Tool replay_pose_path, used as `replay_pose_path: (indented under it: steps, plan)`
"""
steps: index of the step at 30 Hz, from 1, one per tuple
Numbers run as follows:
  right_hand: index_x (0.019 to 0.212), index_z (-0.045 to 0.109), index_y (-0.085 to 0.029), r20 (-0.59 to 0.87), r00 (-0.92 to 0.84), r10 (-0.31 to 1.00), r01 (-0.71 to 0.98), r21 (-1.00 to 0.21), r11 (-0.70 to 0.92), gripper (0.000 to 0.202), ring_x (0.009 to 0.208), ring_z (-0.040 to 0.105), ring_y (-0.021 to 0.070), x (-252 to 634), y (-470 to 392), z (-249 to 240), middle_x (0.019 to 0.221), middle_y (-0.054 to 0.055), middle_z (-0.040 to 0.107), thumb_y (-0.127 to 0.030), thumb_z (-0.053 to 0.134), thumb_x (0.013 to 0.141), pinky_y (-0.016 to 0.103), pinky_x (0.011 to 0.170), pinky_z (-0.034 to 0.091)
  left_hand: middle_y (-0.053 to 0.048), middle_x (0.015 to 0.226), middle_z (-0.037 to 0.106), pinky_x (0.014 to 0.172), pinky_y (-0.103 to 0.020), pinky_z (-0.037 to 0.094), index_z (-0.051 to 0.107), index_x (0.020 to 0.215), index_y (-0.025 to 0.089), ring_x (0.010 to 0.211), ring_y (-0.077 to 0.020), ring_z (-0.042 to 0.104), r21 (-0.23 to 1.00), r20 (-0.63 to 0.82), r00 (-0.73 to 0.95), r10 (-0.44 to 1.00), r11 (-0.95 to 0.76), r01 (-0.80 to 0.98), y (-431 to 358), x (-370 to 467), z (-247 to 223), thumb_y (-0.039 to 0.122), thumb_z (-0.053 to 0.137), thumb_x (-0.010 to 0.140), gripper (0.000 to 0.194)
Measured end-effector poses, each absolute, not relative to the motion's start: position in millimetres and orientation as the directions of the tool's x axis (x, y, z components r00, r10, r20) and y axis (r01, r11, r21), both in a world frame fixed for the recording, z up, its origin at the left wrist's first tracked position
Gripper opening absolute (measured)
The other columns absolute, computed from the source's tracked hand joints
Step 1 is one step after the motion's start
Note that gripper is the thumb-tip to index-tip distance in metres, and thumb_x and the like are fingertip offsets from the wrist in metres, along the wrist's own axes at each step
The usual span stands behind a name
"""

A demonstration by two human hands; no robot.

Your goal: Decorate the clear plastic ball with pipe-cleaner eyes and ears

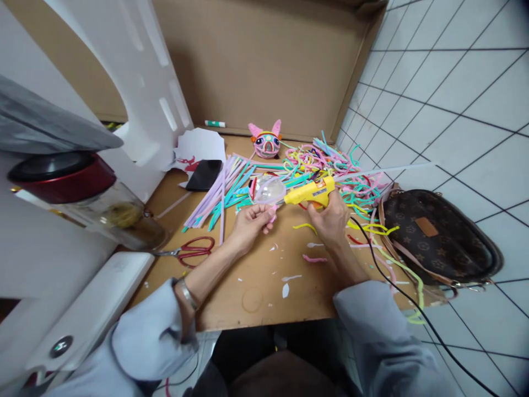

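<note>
My right hand [330, 218] is wrapped round a yellow hot glue gun [311, 192], its nozzle pointing left. In a pinch, my left hand [254, 223] holds a small pink piece [273, 212], which looks like bent pipe cleaner, right at the nozzle tip. Just behind the hands lies a clear rounded plastic shell [269, 190] with red and teal trim at its left side. Farther back sits a finished-looking animal head [265, 140] with pink ears and big eyes.
Lilac and teal pipe cleaners [215, 190] and a tangled colourful heap [326, 160] spread across the table. Red-handled scissors [192, 251], a black phone [204, 175] and a glass jar [128, 209] stand left. A brown handbag [442, 237] and the gun's black cord [397, 286] are right.
</note>
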State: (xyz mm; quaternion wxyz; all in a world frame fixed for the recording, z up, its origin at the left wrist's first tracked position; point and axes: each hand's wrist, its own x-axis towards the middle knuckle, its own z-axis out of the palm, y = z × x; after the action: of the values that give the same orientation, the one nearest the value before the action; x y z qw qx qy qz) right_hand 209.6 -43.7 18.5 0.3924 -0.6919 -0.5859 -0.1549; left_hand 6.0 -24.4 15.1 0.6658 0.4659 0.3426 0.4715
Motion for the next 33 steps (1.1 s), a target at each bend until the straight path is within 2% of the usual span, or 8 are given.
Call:
replay_pose_path:
  steps: [6,12,33]
  plan:
    - [0.106,0.056,-0.019,0.678,0.233,0.697,0.945,-0.328,0.003,0.027,0.093,0.063,0.0299,213.4,-45.1,17.8,0.097,0.011,0.066,-0.030,0.051,0.082,0.039,0.078,0.050,0.002,0.064,0.062,0.045,-0.019,0.034,0.066,0.071,0.014,0.049,-0.0054,0.048,0.946,-0.037,0.299,0.953,0.130,-0.296,-23.6,6.5,15.5,0.056,0.093,0.051,0.054]
    - [0.100,0.056,-0.020,0.675,0.212,0.706,0.956,-0.292,-0.008,0.021,0.091,0.063,0.0291,214.1,-45.1,16.9,0.093,0.010,0.065,-0.029,0.052,0.081,0.038,0.076,0.049,0.002,0.063,0.061,0.045,-0.018,0.035,0.066,0.071,0.014,0.050,-0.0051,0.048,0.952,-0.028,0.305,0.952,0.119,-0.283,-25.3,6.3,16.5,0.053,0.093,0.054,0.051]
    - [0.104,0.055,-0.019,0.651,0.198,0.733,0.957,-0.288,-0.003,0.024,0.094,0.063,0.0298,213.2,-47.9,19.4,0.097,0.012,0.065,-0.022,0.051,0.080,0.038,0.080,0.048,0.003,0.062,0.062,0.044,-0.017,0.036,0.066,0.070,0.014,0.049,-0.0049,0.049,0.946,-0.050,0.309,0.950,0.145,-0.291,-26.5,7.8,17.1,0.054,0.094,0.049,0.053]
